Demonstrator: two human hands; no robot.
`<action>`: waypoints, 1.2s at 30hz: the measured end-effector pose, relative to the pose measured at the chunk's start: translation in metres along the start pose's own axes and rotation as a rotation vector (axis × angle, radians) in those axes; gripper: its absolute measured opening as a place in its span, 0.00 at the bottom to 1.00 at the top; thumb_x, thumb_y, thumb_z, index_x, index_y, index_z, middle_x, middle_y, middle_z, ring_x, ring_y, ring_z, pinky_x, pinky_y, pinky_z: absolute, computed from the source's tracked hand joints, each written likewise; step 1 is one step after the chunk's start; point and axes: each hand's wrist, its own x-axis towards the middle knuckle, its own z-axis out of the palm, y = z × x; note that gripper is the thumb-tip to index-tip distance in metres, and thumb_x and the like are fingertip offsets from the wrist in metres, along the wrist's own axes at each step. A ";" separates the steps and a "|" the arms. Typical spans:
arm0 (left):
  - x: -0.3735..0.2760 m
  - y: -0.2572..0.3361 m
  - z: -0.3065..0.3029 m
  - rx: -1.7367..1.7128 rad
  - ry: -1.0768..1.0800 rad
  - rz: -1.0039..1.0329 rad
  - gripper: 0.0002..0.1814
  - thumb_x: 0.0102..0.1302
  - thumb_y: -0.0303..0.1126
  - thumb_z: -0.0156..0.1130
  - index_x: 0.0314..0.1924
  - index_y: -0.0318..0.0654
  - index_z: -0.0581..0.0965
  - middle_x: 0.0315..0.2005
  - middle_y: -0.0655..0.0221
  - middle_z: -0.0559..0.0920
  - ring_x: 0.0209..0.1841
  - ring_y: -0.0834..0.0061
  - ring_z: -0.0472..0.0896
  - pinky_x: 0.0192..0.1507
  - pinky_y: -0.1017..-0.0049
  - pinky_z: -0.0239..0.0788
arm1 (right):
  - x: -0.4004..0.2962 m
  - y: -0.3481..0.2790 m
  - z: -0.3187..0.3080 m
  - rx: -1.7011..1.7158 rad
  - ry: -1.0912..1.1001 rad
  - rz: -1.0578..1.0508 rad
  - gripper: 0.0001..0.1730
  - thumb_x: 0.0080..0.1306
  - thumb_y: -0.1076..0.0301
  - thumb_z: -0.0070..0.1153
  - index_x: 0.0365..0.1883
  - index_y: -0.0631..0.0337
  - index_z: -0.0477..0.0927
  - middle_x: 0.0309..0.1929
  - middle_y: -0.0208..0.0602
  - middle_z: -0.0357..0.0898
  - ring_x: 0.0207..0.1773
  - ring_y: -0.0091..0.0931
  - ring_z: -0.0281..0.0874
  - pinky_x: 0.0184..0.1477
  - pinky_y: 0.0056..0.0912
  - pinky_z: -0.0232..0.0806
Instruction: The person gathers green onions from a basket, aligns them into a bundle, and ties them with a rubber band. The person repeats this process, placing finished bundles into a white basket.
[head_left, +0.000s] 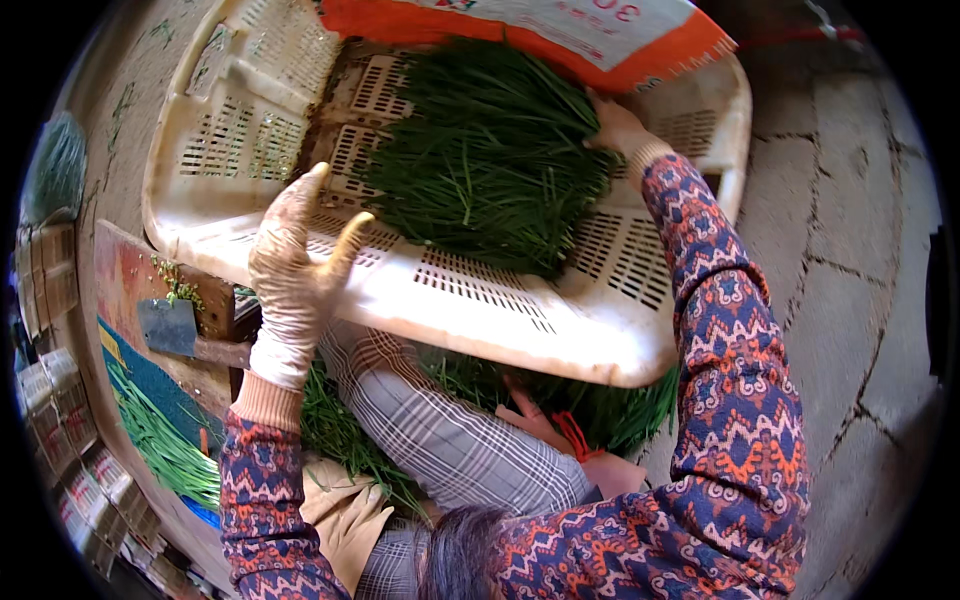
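A heap of long green leaves, which look like garlic chives (487, 157), lies in a dirty white slatted plastic crate (480, 307). At the right end of the heap, my bare right hand (619, 124) touches the leaves. Its fingertips are partly hidden, so whether it grips them is unclear. My left hand (300, 247) wears a stained, wrinkled glove. It is raised at the crate's near left edge with thumb and fingers apart, holding nothing. An orange and white woven sack (592, 37) with printing covers part of the crate's far side.
On a wooden board (217, 300) at the left rests a cleaver (169, 328). A bunch of chives (161, 435) lies below it. More leaves (322, 412) surround my plaid-trousered leg (450, 427). Several tied boxes (56, 390) line the left; concrete paving (840, 300) extends right.
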 end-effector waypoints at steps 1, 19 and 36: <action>0.003 -0.001 0.002 0.026 -0.003 0.020 0.31 0.56 0.40 0.68 0.58 0.37 0.71 0.50 0.56 0.77 0.54 0.61 0.75 0.56 0.66 0.65 | 0.004 0.014 0.020 -0.018 0.099 -0.031 0.63 0.43 0.56 0.71 0.70 0.62 0.43 0.63 0.57 0.61 0.65 0.41 0.61 0.64 0.40 0.58; -0.004 -0.003 0.000 0.014 0.025 -0.028 0.27 0.53 0.35 0.70 0.54 0.39 0.75 0.42 0.59 0.81 0.46 0.63 0.79 0.50 0.68 0.69 | -0.016 -0.033 0.000 -0.195 -0.345 -0.109 0.44 0.48 0.54 0.65 0.61 0.64 0.65 0.52 0.51 0.73 0.54 0.42 0.72 0.53 0.41 0.68; -0.003 -0.005 0.004 -0.077 0.013 -0.029 0.23 0.49 0.32 0.73 0.47 0.37 0.79 0.40 0.63 0.83 0.43 0.68 0.81 0.48 0.72 0.72 | 0.031 0.025 0.043 0.118 -0.314 0.093 0.64 0.46 0.43 0.68 0.70 0.63 0.42 0.71 0.52 0.45 0.71 0.44 0.47 0.69 0.44 0.52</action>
